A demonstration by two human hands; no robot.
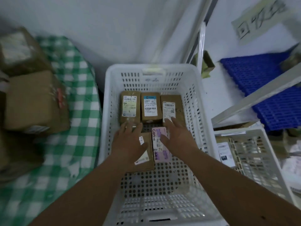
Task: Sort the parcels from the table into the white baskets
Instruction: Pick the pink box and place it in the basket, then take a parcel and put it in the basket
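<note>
Left: worktop (78, 111) under green checked cloth, bearing blurred cardboard boxes (34, 101), stacked at its far left side.

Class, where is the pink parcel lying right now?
In the head view, the pink parcel lies inside the big white basket, right of a brown parcel, partly under the right hand.

Cardboard boxes (31, 101) on checked cloth: blurred, cut by left edge. Parcel labels in white basket (112, 98): print too small to read. Brown parcel (146, 154): partly covered by left hand (130, 139). Second basket (254, 160): contents smeared. Wall note (260, 18): handwriting illegible.
</note>
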